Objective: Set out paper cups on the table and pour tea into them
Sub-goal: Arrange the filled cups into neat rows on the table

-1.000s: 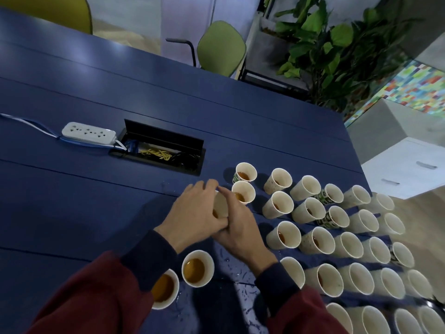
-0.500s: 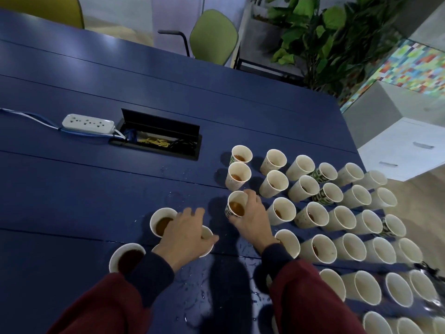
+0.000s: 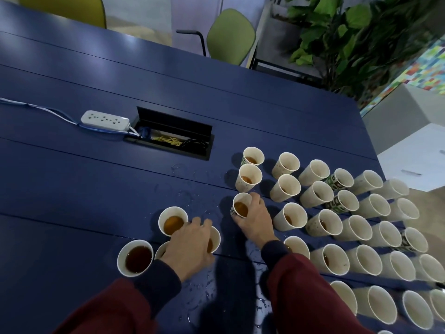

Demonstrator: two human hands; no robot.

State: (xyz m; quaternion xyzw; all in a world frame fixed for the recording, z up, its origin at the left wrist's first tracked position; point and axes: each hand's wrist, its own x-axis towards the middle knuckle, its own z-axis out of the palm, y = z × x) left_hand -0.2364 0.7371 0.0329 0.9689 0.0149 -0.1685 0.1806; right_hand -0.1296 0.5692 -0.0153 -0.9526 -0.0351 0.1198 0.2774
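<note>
Paper cups (image 3: 286, 165) upright in rows, several holding amber tea (image 3: 173, 224), others seemingly empty

- Power strip (image 3: 105, 120): white, multi-socket, lying flat at centre-left of the frame. Its white and blue cables (image 3: 43, 107) run to the left edge.
- Cable box (image 3: 169, 138): black, recessed, just right of the power strip, lid raised. Yellow and black wiring is visible inside.
- Green chair (image 3: 230, 37): upper centre, with a black armrest on its left.
- Yellow-green chair (image 3: 62, 8): upper left, partly cut off.
- Potted plant (image 3: 349, 32): broad-leaved, upper right.
- Mosaic panel (image 3: 421, 73): multicoloured, right edge.
- White cabinet (image 3: 414, 160): right edge, below the panel.
</note>
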